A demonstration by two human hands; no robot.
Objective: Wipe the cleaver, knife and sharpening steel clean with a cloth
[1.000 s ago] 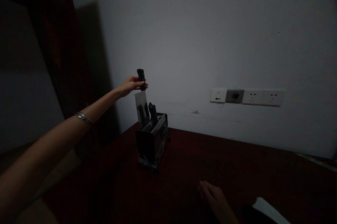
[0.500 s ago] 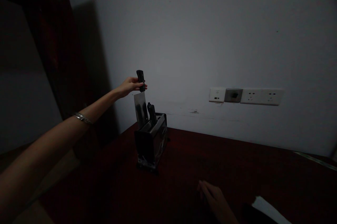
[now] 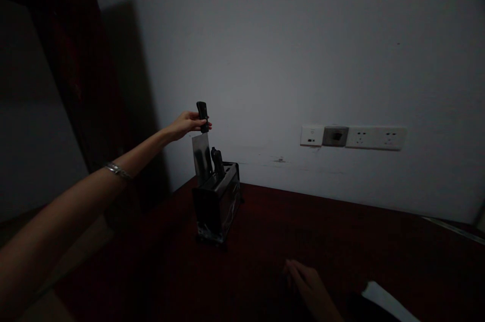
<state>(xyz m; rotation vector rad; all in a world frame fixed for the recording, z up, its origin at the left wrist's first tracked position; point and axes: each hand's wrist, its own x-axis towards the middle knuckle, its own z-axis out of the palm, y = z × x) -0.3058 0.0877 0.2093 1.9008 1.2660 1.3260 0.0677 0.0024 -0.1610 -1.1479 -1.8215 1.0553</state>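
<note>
My left hand (image 3: 193, 122) is closed around the black handle of a cleaver (image 3: 201, 153), pinching it between thumb and fingers. The broad blade points down, its lower end hidden in a slot of the knife block (image 3: 208, 208). Other black-handled knives (image 3: 217, 161) stand in the block beside the blade. Lower right, my right hand (image 3: 305, 281) rests on the dark red table (image 3: 273, 226), apart from the block. Its fingers are curled together, and I see nothing in them.
A pale wall with a row of sockets (image 3: 354, 137) rises behind the table. At the bottom right lies a white, paper-like piece (image 3: 388, 302) with a dark shape beside it. A dark red wooden frame (image 3: 94, 85) stands at the left.
</note>
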